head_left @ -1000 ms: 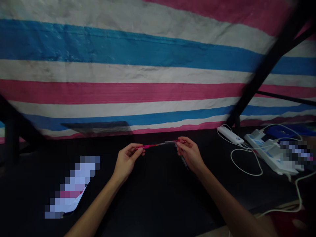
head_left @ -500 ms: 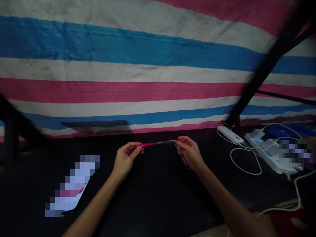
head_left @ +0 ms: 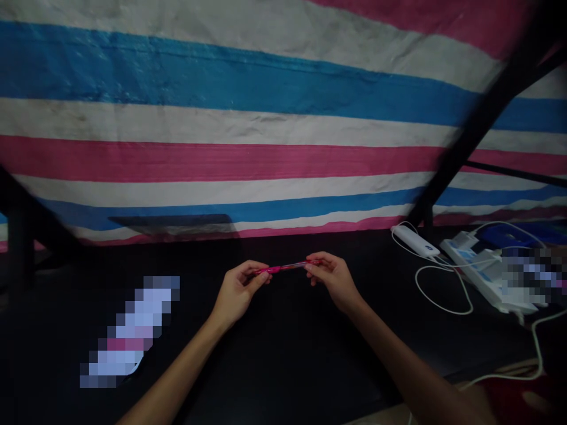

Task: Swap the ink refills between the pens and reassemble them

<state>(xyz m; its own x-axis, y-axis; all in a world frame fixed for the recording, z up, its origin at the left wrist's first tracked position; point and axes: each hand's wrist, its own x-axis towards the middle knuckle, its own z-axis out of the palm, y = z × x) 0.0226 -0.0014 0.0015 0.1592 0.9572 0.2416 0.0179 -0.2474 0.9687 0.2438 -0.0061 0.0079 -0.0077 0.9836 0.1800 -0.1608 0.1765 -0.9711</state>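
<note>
A thin red pen (head_left: 286, 268) is held level above the dark table (head_left: 283, 354), one end in each hand. My left hand (head_left: 239, 289) pinches its left end between thumb and fingers. My right hand (head_left: 332, 277) pinches the right end, fingers closed round it. The two hands are close together, with only a short stretch of the pen showing between them.
A striped blue, white and pink tarp (head_left: 266, 118) hangs behind the table. A blurred-out flat item (head_left: 128, 333) lies at the left. At the right sit a white power bank (head_left: 416, 241), a white power strip (head_left: 482, 271) and white cables (head_left: 438, 289). A dark diagonal bar (head_left: 478, 124) crosses the upper right.
My hands have moved closer together, and the pen between them now looks shorter, its clear and red parts pushed together.
</note>
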